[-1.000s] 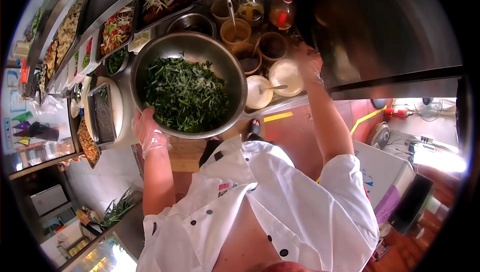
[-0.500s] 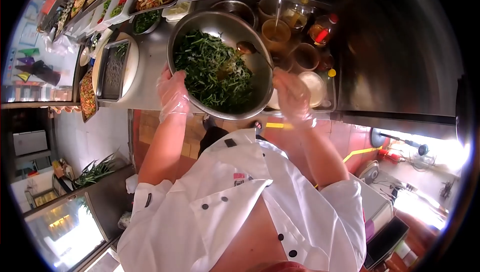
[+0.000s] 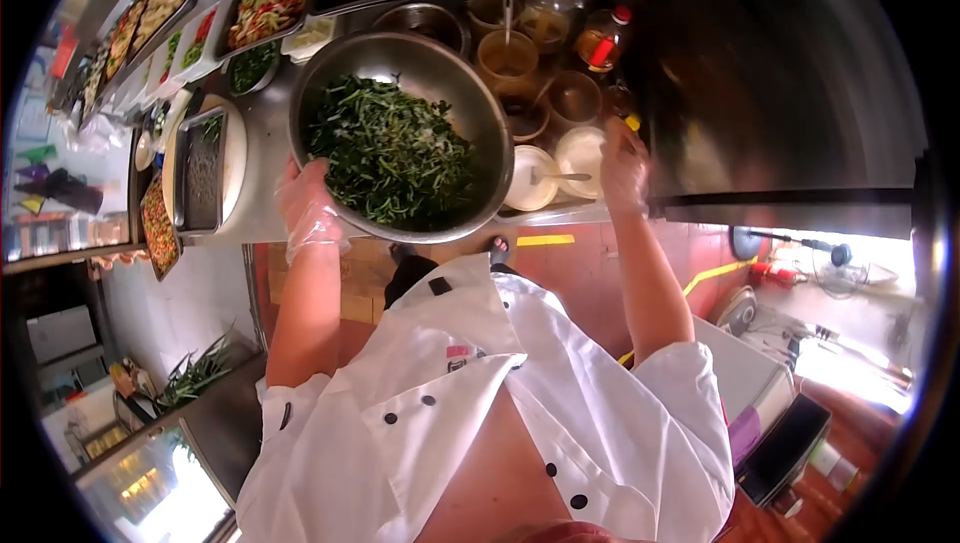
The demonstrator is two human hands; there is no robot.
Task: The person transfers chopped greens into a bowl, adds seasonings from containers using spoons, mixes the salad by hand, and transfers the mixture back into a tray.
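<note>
My left hand (image 3: 308, 205), in a clear plastic glove, grips the near left rim of a large steel bowl (image 3: 484, 179). Chopped leafy greens (image 3: 395, 148) with pale bits on top fill much of the bowl. To the right, my gloved right hand (image 3: 626, 168) hovers at the right edge of a white tub (image 3: 583, 148), beside a yellow cap (image 3: 632, 123). Its fingers are curled and slightly blurred; whatever they may hold is hidden. A spoon (image 3: 573, 177) lies across a second white tub (image 3: 527, 191). A thin handle sticks out of a dark sauce tub (image 3: 524, 121).
Sauce tubs (image 3: 507, 55) and a red-capped bottle (image 3: 604, 41) crowd the back right. Trays of cut vegetables (image 3: 268, 3) line the back left. A metal tray (image 3: 198, 173) sits on a round white board at left. The counter's front edge runs before me.
My right hand has left the bowl's right rim and moved right, past the tubs. The spoon has gone from the bowl. My left hand still holds the bowl. The whole view has shifted somewhat.
</note>
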